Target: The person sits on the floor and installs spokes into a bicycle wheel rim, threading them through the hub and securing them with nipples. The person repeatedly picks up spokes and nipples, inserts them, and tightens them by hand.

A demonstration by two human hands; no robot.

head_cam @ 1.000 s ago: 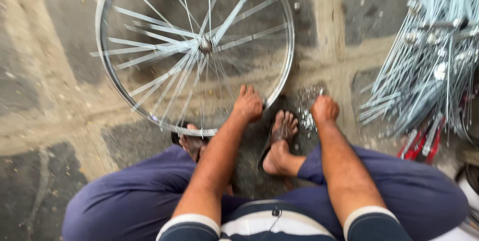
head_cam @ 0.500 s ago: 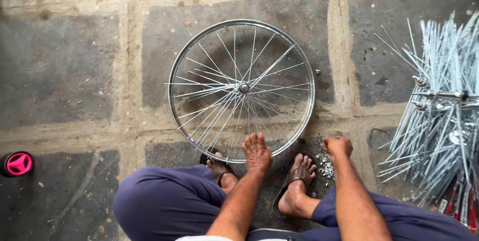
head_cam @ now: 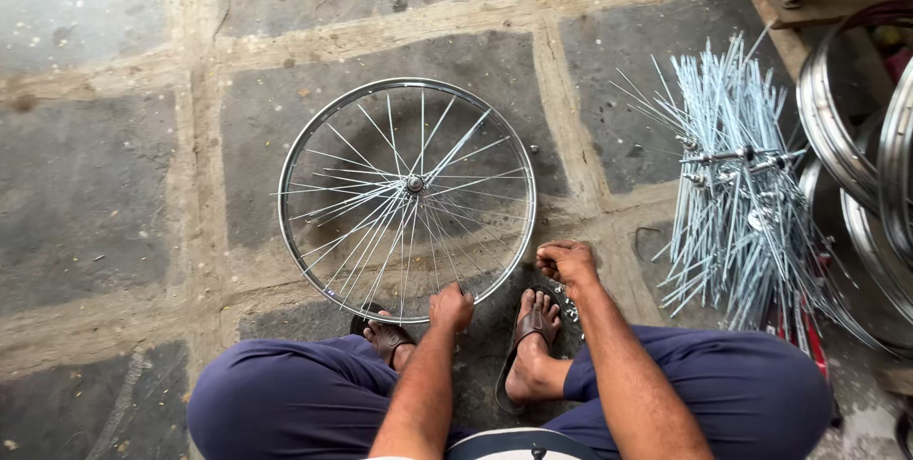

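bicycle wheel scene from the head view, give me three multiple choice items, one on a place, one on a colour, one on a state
1. Where does the pile of loose spokes lie from the bicycle wheel?
A. to its right
B. to its left
C. on top of it

2. What colour are the trousers?
A. red
B. dark blue
C. white

3. What is the left hand doing?
A. hanging free
B. gripping the wheel's rim
C. holding a sandal

Key: 1 A, the spokes lie right of the wheel; 2 B, both legs are dark blue; 3 B, fingers close on the near rim.
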